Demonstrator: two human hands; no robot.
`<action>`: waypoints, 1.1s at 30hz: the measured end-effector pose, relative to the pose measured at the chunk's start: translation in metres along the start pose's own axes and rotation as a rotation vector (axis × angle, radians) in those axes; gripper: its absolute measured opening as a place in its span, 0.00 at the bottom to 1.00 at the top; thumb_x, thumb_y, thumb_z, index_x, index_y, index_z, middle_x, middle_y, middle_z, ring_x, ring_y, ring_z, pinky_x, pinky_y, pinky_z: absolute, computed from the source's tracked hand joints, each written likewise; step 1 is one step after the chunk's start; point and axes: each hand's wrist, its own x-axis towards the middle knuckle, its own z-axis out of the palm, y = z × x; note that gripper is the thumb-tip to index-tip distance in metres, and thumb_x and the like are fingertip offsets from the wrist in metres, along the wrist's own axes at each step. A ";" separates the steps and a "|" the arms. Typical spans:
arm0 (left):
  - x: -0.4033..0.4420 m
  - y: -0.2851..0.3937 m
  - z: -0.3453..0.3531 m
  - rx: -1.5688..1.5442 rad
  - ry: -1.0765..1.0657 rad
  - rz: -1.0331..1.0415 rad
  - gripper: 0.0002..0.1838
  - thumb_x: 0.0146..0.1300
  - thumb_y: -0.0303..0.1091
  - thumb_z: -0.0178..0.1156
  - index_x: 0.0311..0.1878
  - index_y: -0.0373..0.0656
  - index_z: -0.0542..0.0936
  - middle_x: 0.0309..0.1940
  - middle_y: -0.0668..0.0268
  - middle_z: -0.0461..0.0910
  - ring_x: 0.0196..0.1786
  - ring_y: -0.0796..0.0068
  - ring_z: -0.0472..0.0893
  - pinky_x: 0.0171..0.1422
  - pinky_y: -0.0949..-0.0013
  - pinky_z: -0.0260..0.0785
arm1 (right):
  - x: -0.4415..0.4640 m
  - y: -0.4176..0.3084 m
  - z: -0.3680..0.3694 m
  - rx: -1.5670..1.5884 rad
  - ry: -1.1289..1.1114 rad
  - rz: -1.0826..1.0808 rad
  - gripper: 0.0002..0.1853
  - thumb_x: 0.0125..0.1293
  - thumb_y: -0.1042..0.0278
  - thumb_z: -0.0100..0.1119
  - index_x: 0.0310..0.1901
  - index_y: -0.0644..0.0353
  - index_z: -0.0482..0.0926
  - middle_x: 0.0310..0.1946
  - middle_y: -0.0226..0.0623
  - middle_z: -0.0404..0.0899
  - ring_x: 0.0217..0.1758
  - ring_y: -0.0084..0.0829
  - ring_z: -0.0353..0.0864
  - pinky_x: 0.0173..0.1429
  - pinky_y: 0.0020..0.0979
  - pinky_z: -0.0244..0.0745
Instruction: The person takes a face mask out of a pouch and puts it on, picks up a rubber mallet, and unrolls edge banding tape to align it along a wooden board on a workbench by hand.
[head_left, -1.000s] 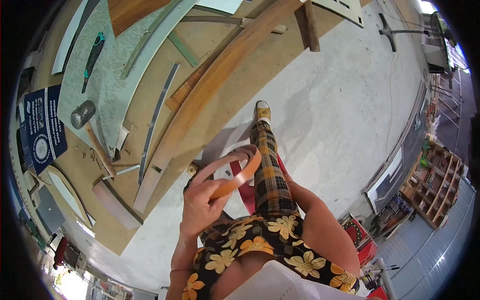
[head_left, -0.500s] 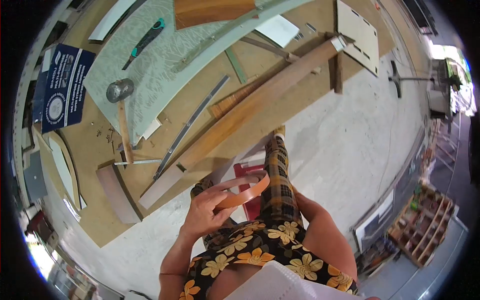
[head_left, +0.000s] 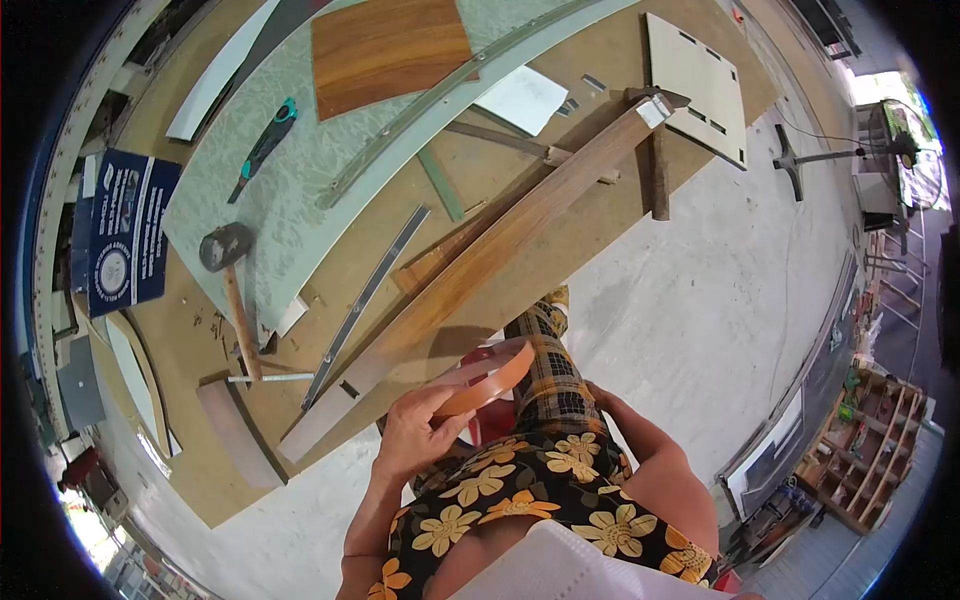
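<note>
My left hand is closed around a loop of thin orange-brown edging strip, held over my lap. The fingers and thumb pinch one side of the loop. My right hand rests low beside my right thigh; its fingers are hidden behind the leg. In front of me a long curved wooden board lies along the near side of the workbench. A hammer stands at its far end, its head close to a small pale patch on the board.
On the bench are a mallet, a black and teal cutter, a metal strip, a short curved board and a blue box. A red stool is below me. Shelving stands at right.
The view has turned, and more of the bench's far end shows. My left hand still holds the loop, now partly over the bench's near edge. The right hand stays by the thigh.
</note>
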 end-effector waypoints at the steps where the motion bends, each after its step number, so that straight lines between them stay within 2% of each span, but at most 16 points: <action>1: 0.001 -0.001 0.000 0.000 -0.017 -0.024 0.14 0.53 0.35 0.64 0.41 0.37 0.79 0.35 0.54 0.80 0.37 0.55 0.80 0.43 0.63 0.71 | -0.001 0.001 0.003 0.005 0.001 0.006 0.21 0.64 0.48 0.46 0.53 0.48 0.74 0.39 0.38 0.80 0.40 0.37 0.80 0.43 0.44 0.75; 4: 0.002 -0.005 0.008 -0.011 -0.010 0.013 0.14 0.51 0.33 0.64 0.41 0.38 0.79 0.32 0.55 0.80 0.34 0.59 0.81 0.39 0.67 0.71 | -0.006 0.007 0.015 0.021 -0.010 0.014 0.21 0.64 0.47 0.46 0.53 0.49 0.74 0.39 0.38 0.80 0.39 0.37 0.80 0.43 0.44 0.75; 8: -0.002 -0.009 0.018 0.073 0.011 0.155 0.13 0.51 0.32 0.64 0.40 0.37 0.79 0.32 0.55 0.81 0.34 0.59 0.81 0.39 0.66 0.71 | 0.004 0.010 0.023 0.047 -0.003 0.019 0.21 0.64 0.47 0.46 0.53 0.49 0.74 0.39 0.38 0.80 0.39 0.37 0.80 0.42 0.43 0.75; 11: -0.009 -0.001 0.015 0.046 -0.081 0.071 0.13 0.51 0.31 0.64 0.40 0.38 0.79 0.32 0.55 0.81 0.34 0.58 0.81 0.39 0.67 0.71 | 0.015 0.010 0.018 0.052 0.009 0.013 0.22 0.64 0.47 0.45 0.53 0.49 0.74 0.39 0.38 0.80 0.39 0.37 0.80 0.42 0.43 0.75; 14: -0.023 0.003 0.018 0.030 0.014 0.141 0.12 0.51 0.31 0.63 0.40 0.37 0.79 0.31 0.54 0.81 0.33 0.59 0.81 0.38 0.67 0.71 | 0.024 0.005 0.006 0.033 0.032 -0.005 0.22 0.64 0.47 0.45 0.54 0.49 0.74 0.39 0.38 0.80 0.39 0.37 0.80 0.42 0.43 0.75; 17: -0.039 0.012 0.021 0.093 0.093 0.209 0.12 0.52 0.29 0.63 0.40 0.37 0.79 0.29 0.56 0.80 0.29 0.66 0.80 0.37 0.70 0.71 | 0.036 0.006 -0.003 0.016 0.068 -0.031 0.22 0.65 0.47 0.45 0.54 0.49 0.74 0.39 0.38 0.80 0.39 0.36 0.80 0.42 0.43 0.75; 20: -0.057 0.000 0.028 0.027 0.078 0.117 0.12 0.53 0.28 0.62 0.41 0.36 0.79 0.27 0.60 0.79 0.28 0.76 0.78 0.36 0.74 0.69 | 0.051 0.003 -0.016 -0.005 0.110 -0.062 0.22 0.65 0.47 0.45 0.54 0.49 0.73 0.39 0.38 0.80 0.39 0.36 0.80 0.42 0.43 0.75; 23: -0.070 -0.004 0.036 0.033 0.107 0.141 0.12 0.52 0.27 0.61 0.41 0.36 0.79 0.25 0.63 0.77 0.28 0.82 0.74 0.35 0.76 0.67 | 0.070 0.007 -0.027 -0.026 0.158 -0.092 0.22 0.65 0.46 0.44 0.54 0.49 0.73 0.39 0.38 0.80 0.39 0.36 0.80 0.42 0.43 0.75; 24: -0.074 -0.006 0.047 -0.007 0.238 0.231 0.10 0.52 0.27 0.62 0.39 0.36 0.79 0.21 0.63 0.76 0.22 0.75 0.72 0.30 0.74 0.65 | 0.076 0.009 -0.031 -0.035 0.168 -0.100 0.22 0.65 0.46 0.44 0.54 0.49 0.73 0.39 0.38 0.80 0.39 0.36 0.80 0.42 0.43 0.75; 28: -0.096 -0.008 0.076 -0.117 0.329 0.109 0.10 0.53 0.24 0.60 0.40 0.35 0.78 0.22 0.74 0.72 0.26 0.87 0.67 0.29 0.79 0.62 | 0.100 0.025 -0.047 -0.051 0.171 -0.115 0.22 0.65 0.46 0.44 0.54 0.49 0.73 0.39 0.38 0.80 0.38 0.36 0.80 0.42 0.43 0.75; 31: -0.114 -0.011 0.098 -0.063 0.460 0.237 0.09 0.53 0.23 0.59 0.40 0.35 0.78 0.23 0.73 0.73 0.26 0.87 0.68 0.30 0.79 0.62 | 0.131 0.042 -0.062 -0.001 0.123 -0.096 0.22 0.66 0.46 0.43 0.54 0.49 0.73 0.38 0.38 0.80 0.38 0.36 0.80 0.42 0.43 0.75; 32: -0.123 -0.008 0.102 -0.146 0.437 0.165 0.09 0.54 0.22 0.58 0.40 0.34 0.77 0.25 0.72 0.73 0.28 0.85 0.69 0.33 0.78 0.64 | 0.150 0.052 -0.066 0.061 0.083 -0.076 0.22 0.66 0.46 0.43 0.55 0.49 0.73 0.38 0.38 0.80 0.38 0.36 0.80 0.42 0.43 0.75; 33: -0.128 -0.011 0.107 -0.143 0.474 0.209 0.09 0.54 0.23 0.58 0.40 0.34 0.77 0.26 0.71 0.74 0.30 0.84 0.69 0.35 0.77 0.64 | 0.168 0.059 -0.073 0.136 0.045 -0.064 0.22 0.66 0.46 0.43 0.55 0.49 0.73 0.38 0.38 0.80 0.38 0.36 0.80 0.42 0.43 0.75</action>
